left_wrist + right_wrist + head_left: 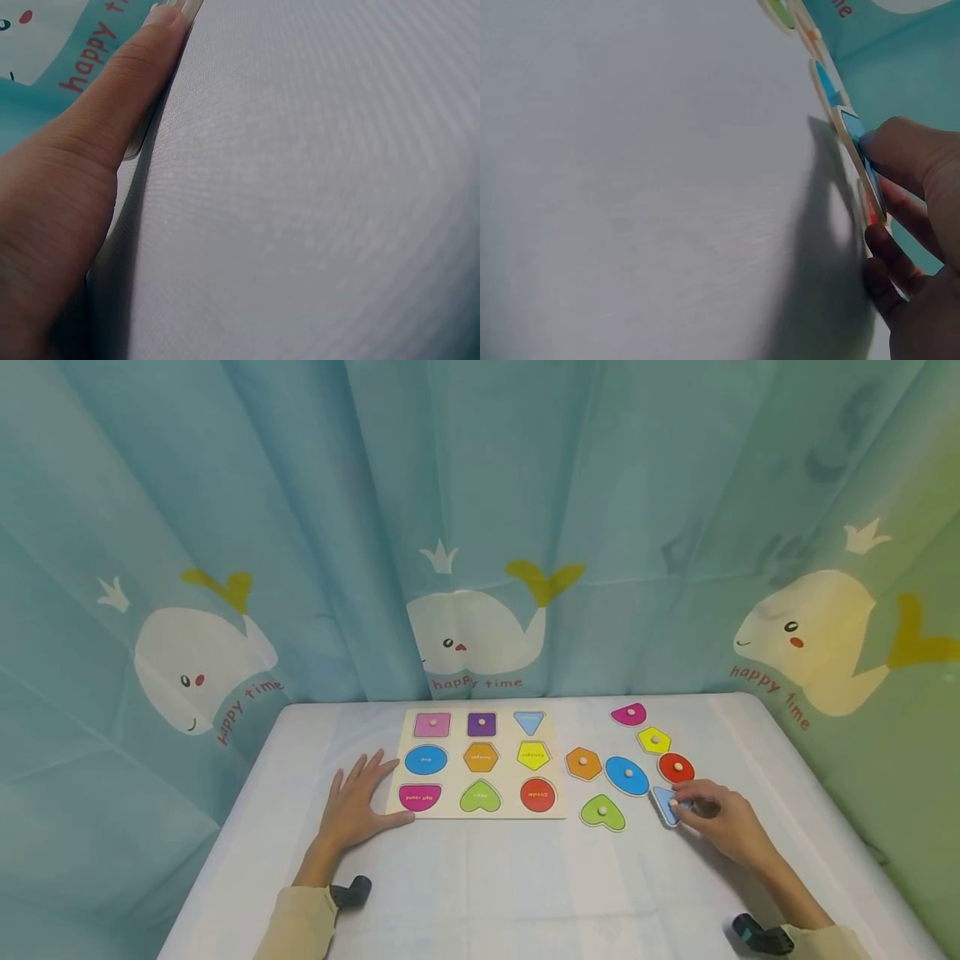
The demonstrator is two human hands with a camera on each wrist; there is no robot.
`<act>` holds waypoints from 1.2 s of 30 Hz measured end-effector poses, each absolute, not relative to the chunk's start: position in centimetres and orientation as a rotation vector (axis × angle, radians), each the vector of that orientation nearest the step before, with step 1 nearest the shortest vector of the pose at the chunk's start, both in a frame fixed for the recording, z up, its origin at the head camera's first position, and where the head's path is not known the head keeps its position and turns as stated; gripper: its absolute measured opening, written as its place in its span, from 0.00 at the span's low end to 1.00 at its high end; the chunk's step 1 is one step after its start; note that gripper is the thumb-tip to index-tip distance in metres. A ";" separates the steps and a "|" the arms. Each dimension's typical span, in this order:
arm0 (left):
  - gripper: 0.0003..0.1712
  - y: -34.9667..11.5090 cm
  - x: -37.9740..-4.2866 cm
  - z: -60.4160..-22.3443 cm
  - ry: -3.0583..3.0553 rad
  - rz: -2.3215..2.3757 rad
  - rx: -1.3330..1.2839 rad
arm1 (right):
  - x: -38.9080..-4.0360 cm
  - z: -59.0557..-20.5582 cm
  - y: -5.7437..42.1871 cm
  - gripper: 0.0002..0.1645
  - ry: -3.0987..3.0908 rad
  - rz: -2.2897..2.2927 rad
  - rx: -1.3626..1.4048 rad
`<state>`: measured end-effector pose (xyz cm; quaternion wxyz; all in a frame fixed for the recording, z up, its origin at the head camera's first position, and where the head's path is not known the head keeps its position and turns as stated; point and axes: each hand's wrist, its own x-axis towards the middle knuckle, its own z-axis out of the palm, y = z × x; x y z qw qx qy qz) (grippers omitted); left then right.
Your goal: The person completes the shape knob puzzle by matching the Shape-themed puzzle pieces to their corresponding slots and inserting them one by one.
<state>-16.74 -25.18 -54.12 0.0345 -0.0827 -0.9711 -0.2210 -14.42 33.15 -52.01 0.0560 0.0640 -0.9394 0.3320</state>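
My right hand pinches a light blue triangle puzzle piece by its small knob. In the right wrist view, this triangle is tilted, one side raised off the cloth. My left hand rests with spread fingers at the left edge of a cream puzzle board, its thumb along the near left corner. Pink and purple square pieces with knobs sit in the board's far row. The other board spots show printed shapes without knobs, among them a blue triangle.
Right of the board lie loose knobbed pieces: an orange hexagon, blue oval, green heart, red circle, yellow pentagon and magenta half round. A whale-patterned curtain hangs behind the white table.
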 end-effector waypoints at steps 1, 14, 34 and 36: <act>0.58 -25.2 -16.7 -54.1 -2.988 -0.681 -0.251 | -14.5 -51.8 33.1 0.09 -2.836 1.015 0.199; 0.58 -25.3 -16.4 -54.3 -2.998 -0.691 -0.241 | -17.7 -49.6 31.9 0.07 -2.687 1.026 0.317; 0.58 -25.1 -16.4 -54.2 -2.996 -0.713 -0.238 | -23.7 -47.5 25.6 0.08 -2.667 1.124 0.338; 0.58 -25.1 -16.5 -54.2 -2.993 -0.710 -0.245 | -24.2 -47.5 24.9 0.09 -2.670 1.125 0.334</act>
